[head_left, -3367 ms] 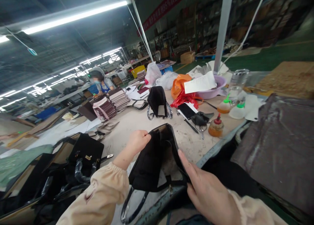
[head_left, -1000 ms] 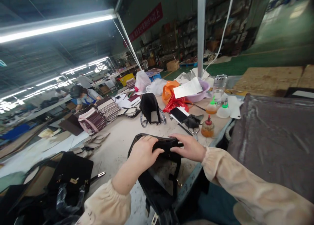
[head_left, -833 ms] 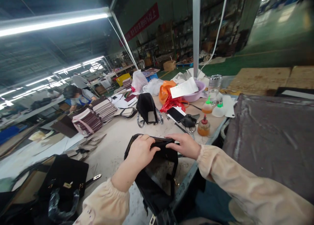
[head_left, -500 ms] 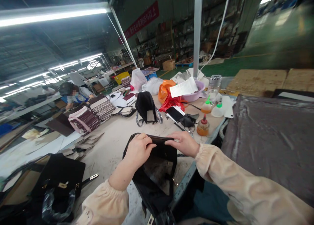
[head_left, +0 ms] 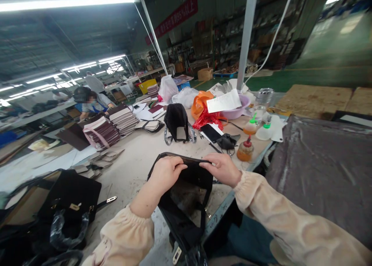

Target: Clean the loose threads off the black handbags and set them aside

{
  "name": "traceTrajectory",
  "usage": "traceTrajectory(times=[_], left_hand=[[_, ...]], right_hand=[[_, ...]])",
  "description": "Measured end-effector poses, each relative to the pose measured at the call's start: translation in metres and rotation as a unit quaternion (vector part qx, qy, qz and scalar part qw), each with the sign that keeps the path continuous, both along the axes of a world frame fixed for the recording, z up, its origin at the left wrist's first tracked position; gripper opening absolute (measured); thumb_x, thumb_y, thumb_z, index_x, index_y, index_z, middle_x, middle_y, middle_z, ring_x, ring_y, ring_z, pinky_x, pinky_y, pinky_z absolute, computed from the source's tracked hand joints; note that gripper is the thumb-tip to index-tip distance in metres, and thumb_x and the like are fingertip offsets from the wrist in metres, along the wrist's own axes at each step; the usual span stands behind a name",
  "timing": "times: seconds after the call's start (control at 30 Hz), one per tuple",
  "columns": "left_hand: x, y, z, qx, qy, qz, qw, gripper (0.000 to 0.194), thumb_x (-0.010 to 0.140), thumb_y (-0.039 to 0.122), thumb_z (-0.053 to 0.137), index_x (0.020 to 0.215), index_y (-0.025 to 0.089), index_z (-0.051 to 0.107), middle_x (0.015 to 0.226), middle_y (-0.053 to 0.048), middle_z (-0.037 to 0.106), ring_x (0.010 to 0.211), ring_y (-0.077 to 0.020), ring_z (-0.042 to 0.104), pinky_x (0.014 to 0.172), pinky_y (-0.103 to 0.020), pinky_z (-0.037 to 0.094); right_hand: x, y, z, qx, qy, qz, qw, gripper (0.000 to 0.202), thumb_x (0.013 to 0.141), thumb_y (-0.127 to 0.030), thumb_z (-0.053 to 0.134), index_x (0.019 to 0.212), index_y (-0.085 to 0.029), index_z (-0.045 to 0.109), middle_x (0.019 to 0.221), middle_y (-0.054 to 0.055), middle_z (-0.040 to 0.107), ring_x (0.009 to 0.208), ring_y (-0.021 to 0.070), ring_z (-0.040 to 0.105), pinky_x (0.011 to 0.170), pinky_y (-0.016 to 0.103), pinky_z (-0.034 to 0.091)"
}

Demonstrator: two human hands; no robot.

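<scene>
A black bag (head_left: 181, 229) lies open at the near edge of the worktable (head_left: 130, 163). My left hand (head_left: 166, 173) pinches the left part of its far rim between thumb and fingers. On the same rim, a little to the right, my right hand (head_left: 222, 168) is closed with the thumb underneath. The bag's inside shows below both hands, and a metal clasp piece hangs at its bottom end. Farther back stands a smaller black bag (head_left: 176, 120) with plastic-wrapped handles. More black bags (head_left: 69, 196) with gold fittings lie at the lower left.
Stacks of dark panels (head_left: 101, 133) stand at the left, near a person (head_left: 93, 102) at work. Bottles of orange liquid (head_left: 245, 151), a phone (head_left: 211, 133), a red plastic bag (head_left: 205, 119) and a purple basin (head_left: 242, 108) stand back right. A brown-covered surface (head_left: 322, 169) is at the right.
The camera view has shifted slightly, so the background sits a little farther right. Both hands still grip the rim, with little change in their hold.
</scene>
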State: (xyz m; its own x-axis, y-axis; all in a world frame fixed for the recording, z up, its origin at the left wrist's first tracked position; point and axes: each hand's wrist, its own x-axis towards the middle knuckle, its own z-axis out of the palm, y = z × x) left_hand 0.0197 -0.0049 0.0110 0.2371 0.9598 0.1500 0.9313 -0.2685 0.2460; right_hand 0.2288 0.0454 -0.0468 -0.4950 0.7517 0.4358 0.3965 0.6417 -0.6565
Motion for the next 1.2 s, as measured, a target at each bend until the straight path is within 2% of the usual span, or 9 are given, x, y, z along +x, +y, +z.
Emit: traceTrajectory(times=[0.3,0.47,0.63,0.77,0.87,1.03,1.2], left_hand=[[0.002,0.001,-0.001,0.047,-0.03,0.029,0.998,0.013,0.081,0.025,0.06,0.075,0.017,0.067,0.085,-0.004,0.062,0.084,-0.0165,0.056,0.08,-0.03,0.042],[0.0,-0.005,-0.001,0.013,0.007,0.031,0.999,0.016,0.081,0.031,0.058,0.074,0.018,0.063,0.081,-0.003,0.062,0.079,-0.0172,0.057,0.073,-0.03,0.043],[-0.007,-0.016,-0.002,-0.04,0.058,0.037,0.997,0.019,0.075,0.033,0.065,0.089,0.02,0.062,0.089,-0.004,0.067,0.082,-0.02,0.06,0.071,-0.03,0.042],[-0.009,-0.018,-0.002,-0.046,0.06,0.056,0.996,0.01,0.081,0.028,0.057,0.084,0.021,0.062,0.077,-0.002,0.066,0.072,-0.0176,0.06,0.064,-0.028,0.04],[-0.008,-0.019,-0.001,-0.035,0.05,0.02,0.998,0.01,0.082,0.025,0.054,0.078,0.02,0.061,0.073,-0.002,0.064,0.069,-0.0156,0.058,0.063,-0.026,0.038],[-0.007,-0.026,-0.001,-0.059,0.018,-0.096,0.993,0.011,0.075,0.014,0.051,0.065,0.018,0.055,0.068,0.0,0.057,0.064,-0.0116,0.052,0.062,-0.023,0.037],[-0.004,-0.03,0.001,-0.063,0.014,-0.103,0.993,0.01,0.07,0.011,0.049,0.065,0.018,0.054,0.065,0.001,0.055,0.06,-0.0112,0.049,0.06,-0.023,0.035]], right_hand=[[0.001,0.0,0.0,0.011,-0.027,-0.006,1.0,0.027,0.088,-0.036,0.052,0.072,-0.019,0.065,0.067,0.001,0.061,0.065,0.0135,0.055,0.064,0.024,0.041],[0.003,-0.001,0.0,0.012,-0.035,-0.016,0.999,0.029,0.088,-0.038,0.051,0.071,-0.019,0.064,0.067,0.002,0.061,0.066,0.0141,0.055,0.063,0.025,0.041],[0.005,-0.001,0.0,0.016,-0.038,-0.021,0.999,0.03,0.088,-0.04,0.05,0.071,-0.019,0.065,0.066,0.002,0.061,0.066,0.0145,0.056,0.064,0.025,0.041],[0.004,-0.001,-0.001,0.017,-0.032,-0.026,0.999,0.03,0.088,-0.04,0.05,0.072,-0.019,0.065,0.067,0.002,0.061,0.066,0.0142,0.056,0.064,0.025,0.041],[0.005,-0.001,-0.002,0.014,-0.027,-0.029,0.999,0.029,0.088,-0.039,0.05,0.073,-0.019,0.064,0.068,0.002,0.061,0.067,0.0143,0.056,0.064,0.025,0.041],[0.006,-0.003,-0.002,0.009,-0.03,-0.022,0.999,0.028,0.088,-0.037,0.05,0.072,-0.019,0.064,0.07,0.002,0.062,0.07,0.015,0.057,0.066,0.025,0.042],[0.006,-0.006,-0.001,0.015,-0.03,-0.021,0.999,0.027,0.088,-0.036,0.05,0.072,-0.019,0.064,0.069,0.002,0.062,0.069,0.0149,0.056,0.065,0.026,0.043]])
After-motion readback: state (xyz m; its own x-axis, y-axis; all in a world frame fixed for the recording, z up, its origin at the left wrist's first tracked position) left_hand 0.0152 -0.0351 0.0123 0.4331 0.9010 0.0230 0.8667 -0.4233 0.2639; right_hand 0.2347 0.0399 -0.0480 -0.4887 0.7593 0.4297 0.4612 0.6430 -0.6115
